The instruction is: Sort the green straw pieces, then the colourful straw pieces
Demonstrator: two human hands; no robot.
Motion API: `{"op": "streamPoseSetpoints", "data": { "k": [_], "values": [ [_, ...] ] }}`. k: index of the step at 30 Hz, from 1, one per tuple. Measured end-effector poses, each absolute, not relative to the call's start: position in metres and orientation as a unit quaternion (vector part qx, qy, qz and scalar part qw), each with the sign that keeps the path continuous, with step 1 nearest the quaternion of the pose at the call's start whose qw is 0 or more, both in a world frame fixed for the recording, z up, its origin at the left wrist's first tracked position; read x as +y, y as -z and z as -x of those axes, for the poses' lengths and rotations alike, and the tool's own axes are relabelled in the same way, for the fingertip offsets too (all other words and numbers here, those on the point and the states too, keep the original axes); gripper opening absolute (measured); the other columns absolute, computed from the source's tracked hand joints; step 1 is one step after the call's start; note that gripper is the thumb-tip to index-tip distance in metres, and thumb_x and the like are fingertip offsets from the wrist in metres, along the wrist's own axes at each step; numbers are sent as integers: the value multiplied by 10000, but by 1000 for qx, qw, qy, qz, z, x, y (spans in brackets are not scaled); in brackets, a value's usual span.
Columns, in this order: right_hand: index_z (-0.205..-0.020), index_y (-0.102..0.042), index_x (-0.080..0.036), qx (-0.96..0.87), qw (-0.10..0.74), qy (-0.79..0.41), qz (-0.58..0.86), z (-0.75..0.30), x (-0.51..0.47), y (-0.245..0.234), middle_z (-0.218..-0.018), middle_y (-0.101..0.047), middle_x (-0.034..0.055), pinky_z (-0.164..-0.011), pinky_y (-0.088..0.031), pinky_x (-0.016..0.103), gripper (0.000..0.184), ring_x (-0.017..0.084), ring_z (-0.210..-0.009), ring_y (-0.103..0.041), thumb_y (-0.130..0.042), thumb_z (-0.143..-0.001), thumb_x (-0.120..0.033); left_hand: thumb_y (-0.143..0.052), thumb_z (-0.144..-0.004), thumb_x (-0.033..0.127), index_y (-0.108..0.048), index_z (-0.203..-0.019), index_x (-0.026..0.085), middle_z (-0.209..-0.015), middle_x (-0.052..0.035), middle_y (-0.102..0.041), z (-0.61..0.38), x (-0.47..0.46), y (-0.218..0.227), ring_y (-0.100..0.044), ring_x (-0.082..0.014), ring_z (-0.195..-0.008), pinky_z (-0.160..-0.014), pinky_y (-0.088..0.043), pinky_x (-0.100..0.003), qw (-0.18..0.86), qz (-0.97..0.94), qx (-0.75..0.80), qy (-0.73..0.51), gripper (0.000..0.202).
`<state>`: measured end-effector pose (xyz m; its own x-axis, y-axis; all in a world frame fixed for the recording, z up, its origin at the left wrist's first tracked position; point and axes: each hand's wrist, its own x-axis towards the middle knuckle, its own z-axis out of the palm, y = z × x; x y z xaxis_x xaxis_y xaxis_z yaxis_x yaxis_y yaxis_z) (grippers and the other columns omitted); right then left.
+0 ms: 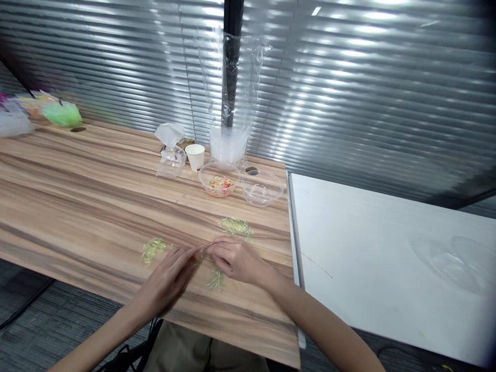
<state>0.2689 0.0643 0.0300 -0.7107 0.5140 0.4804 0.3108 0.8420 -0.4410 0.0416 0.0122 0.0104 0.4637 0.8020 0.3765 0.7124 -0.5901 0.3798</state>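
Note:
My left hand (172, 276) and my right hand (234, 258) meet fingertip to fingertip just above the wooden tabletop, near its front right part. Fingers and thumb are drawn together on both hands; what they pinch is too small and hidden to make out. A few greenish bits show between the fingertips. Around the hands lie thin, short plastic-like strips: a yellow-green pile (153, 250) left of my left hand, another yellowish pile (235, 226) beyond my right hand, and a paler green bunch (215, 279) under and beside my right hand.
Farther back stand a clear bowl (219, 188) with red and yellow bits, another clear bowl (263, 194), a paper cup (195, 157), a tissue pack (170, 155) and stacked tubs (228, 144) in a plastic bag. Colourful bags (62, 113) lie far left. A white table (360, 248) adjoins right.

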Motion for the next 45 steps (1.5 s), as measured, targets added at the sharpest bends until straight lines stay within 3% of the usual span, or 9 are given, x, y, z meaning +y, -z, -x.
{"op": "streamPoseSetpoints", "data": {
  "k": [45],
  "values": [
    [-990,-650,-145,-913,269,-189,242,-270,65,-36,-950,-718,67,-875,-489,281,189,161,-904,-645,-489,-915,-80,-435,-969,115,-576,-1189,171,-1075,-94,-622,-38,13,-8,-562,-203,-956,-831,-458,-319,42,-881,389,-266,267]
  ]
}}
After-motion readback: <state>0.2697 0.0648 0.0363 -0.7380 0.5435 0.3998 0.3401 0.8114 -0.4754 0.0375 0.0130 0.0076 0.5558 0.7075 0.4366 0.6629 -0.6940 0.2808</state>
